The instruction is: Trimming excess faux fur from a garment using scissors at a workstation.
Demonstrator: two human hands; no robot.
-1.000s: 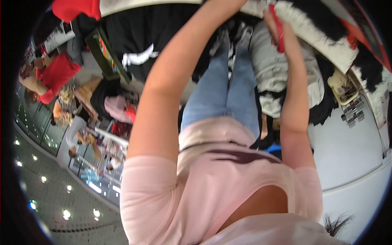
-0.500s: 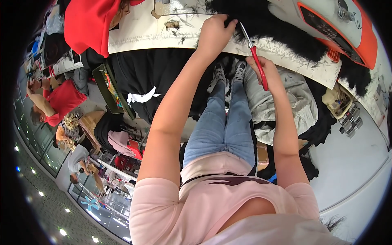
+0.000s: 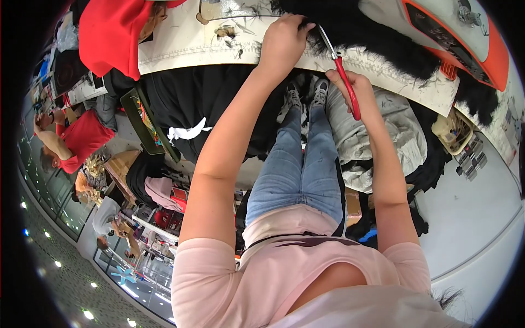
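Observation:
Long black fur [image 3: 377, 46] lies across the white tabletop in front of me. My left hand [image 3: 281, 49] is at its near left edge, thumb and fingers pinched together on a tuft of it. In my right hand [image 3: 365, 95], just off the table's near edge, is a pair of scissors with red handles [image 3: 348, 87]. Their slim metal blades point up and away, close to the left fingertips and against the fur. Whether the blades are apart I cannot tell. Part of the right hand's grip is hidden behind the handle.
The white tabletop [image 3: 197, 53], marked with a ruler scale, carries loose fur tufts. A red cloth [image 3: 112, 38] sits at the left, an orange and white machine [image 3: 465, 49] at the far right. Below are a green bin [image 3: 136, 123] and grey fabric [image 3: 402, 131]. Other people work farther left.
My left hand has shifted slightly left, still pinching the fur. The scissors stay in my right hand, almost unmoved. The whole view has turned a little.

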